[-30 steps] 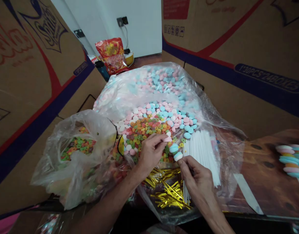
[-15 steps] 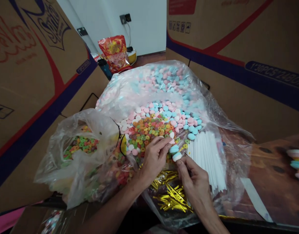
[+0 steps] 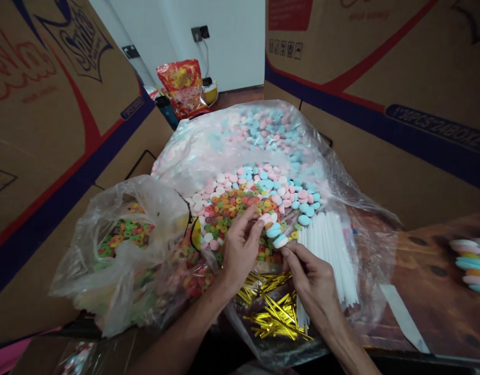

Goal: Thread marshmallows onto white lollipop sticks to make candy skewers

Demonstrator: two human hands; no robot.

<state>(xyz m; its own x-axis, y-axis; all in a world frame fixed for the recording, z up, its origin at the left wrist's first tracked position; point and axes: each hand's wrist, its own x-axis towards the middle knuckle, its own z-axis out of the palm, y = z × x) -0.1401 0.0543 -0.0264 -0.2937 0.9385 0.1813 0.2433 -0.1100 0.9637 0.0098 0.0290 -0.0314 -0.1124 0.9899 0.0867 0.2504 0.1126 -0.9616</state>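
Between my hands is a candy skewer, with white, blue, orange and pink pieces [image 3: 274,229] stacked in a slanting row. My right hand [image 3: 312,268] pinches its lower end beside the white and blue candy; the stick itself is mostly hidden. At the upper end, the thumb and forefinger of my left hand [image 3: 240,247] close on the pink candy. Beneath them lie loose ring-shaped gummies [image 3: 232,205] in orange, red and green. Pink, blue and white oval candies [image 3: 269,182] spread behind these. White paper sticks [image 3: 329,255] lie right of my right hand, and gold twist ties [image 3: 277,315] below it.
A clear bag of oval candies [image 3: 259,127] stands behind the loose sweets, and a gummy ring bag [image 3: 126,234] on the left. Large cartons [image 3: 68,135] flank both sides. At the far right lie stacked candies [image 3: 474,263] near a white strip [image 3: 404,317]. A red snack bag [image 3: 181,88] stands behind.
My left hand has shifted slightly left, its fingers now at the pink end of the skewer. An orange piece shows beside the pink one. The view has shifted slightly.
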